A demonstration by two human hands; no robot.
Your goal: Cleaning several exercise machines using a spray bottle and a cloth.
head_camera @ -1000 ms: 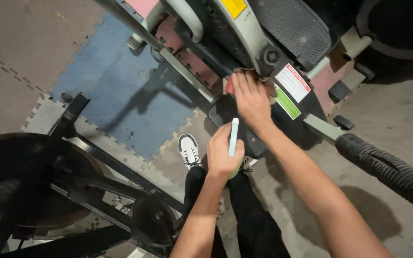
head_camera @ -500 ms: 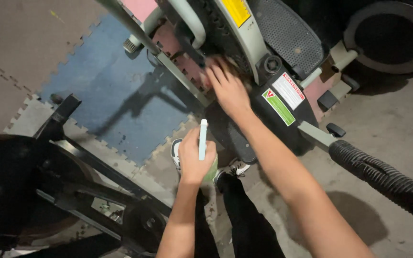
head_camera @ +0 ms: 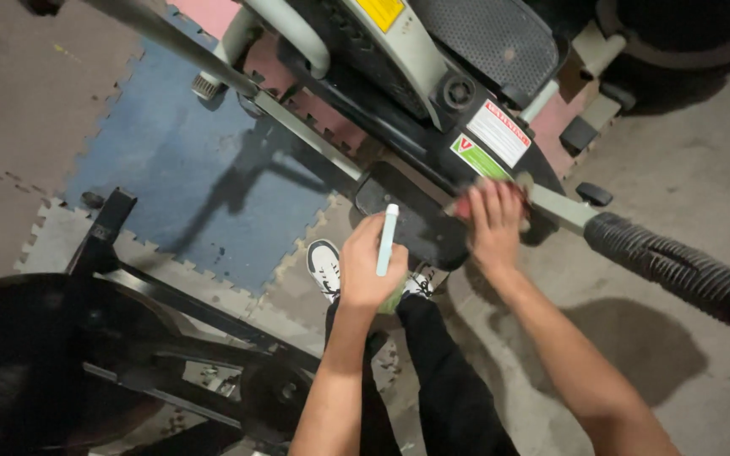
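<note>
My right hand (head_camera: pixel 495 225) presses a reddish cloth (head_camera: pixel 463 206) flat against the black frame of an exercise machine (head_camera: pixel 433 93), just below its red-and-white and green stickers. My left hand (head_camera: pixel 369 268) is closed around a slim white bottle (head_camera: pixel 387 239) with a greenish lower part, held upright over the machine's black pedal (head_camera: pixel 416 221). The two hands are about a hand's width apart. My legs in black trousers and a white shoe (head_camera: pixel 324 265) show beneath them.
A ribbed black foam-covered bar (head_camera: pixel 678 268) juts in from the right. A grey rail (head_camera: pixel 297 127) of the machine runs diagonally over blue and grey puzzle floor mats (head_camera: pixel 187 194). A black exercise bike with a flywheel (head_camera: pixel 61 355) fills the lower left.
My right hand has slid with the cloth from higher on the machine's frame down and to the right, below the stickers. The left hand still holds the bottle in about the same place.
</note>
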